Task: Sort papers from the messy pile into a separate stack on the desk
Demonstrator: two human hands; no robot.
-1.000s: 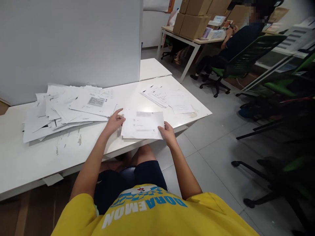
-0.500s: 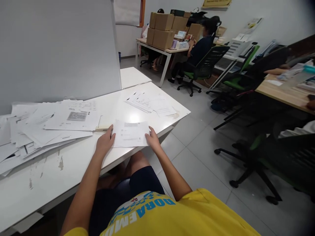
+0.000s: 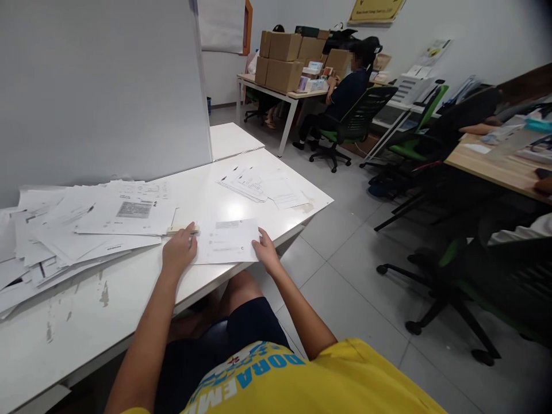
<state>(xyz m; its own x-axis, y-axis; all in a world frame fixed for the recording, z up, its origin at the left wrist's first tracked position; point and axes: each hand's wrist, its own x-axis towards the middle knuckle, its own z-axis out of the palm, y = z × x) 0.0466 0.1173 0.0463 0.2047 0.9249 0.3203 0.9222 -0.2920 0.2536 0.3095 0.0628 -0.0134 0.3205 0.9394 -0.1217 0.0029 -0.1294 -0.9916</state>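
A printed sheet of paper (image 3: 228,241), perhaps with others under it, lies at the front edge of the white table. My right hand (image 3: 265,251) pinches its right edge, thumb on top. Just left of the paper is a cream stapler (image 3: 176,229), its dark jaw end pointing toward the sheet. My left hand (image 3: 179,247) is closed over the stapler, and its fingers cover the middle of it. Beside the stapler spreads a large messy pile of printed papers (image 3: 99,224). Farther back on the table, a smaller fanned stack of papers (image 3: 248,184) lies flat.
A tall grey partition (image 3: 103,86) stands behind the table (image 3: 129,287). Beyond, a person (image 3: 351,92) sits at a desk with cardboard boxes (image 3: 280,60). Office chairs (image 3: 470,287) and a wooden desk (image 3: 487,161) with another person's arm are on the right.
My left hand has let go of the paper's left edge and shifted slightly left onto the stapler. My right hand keeps its hold on the paper. The view has tilted slightly.
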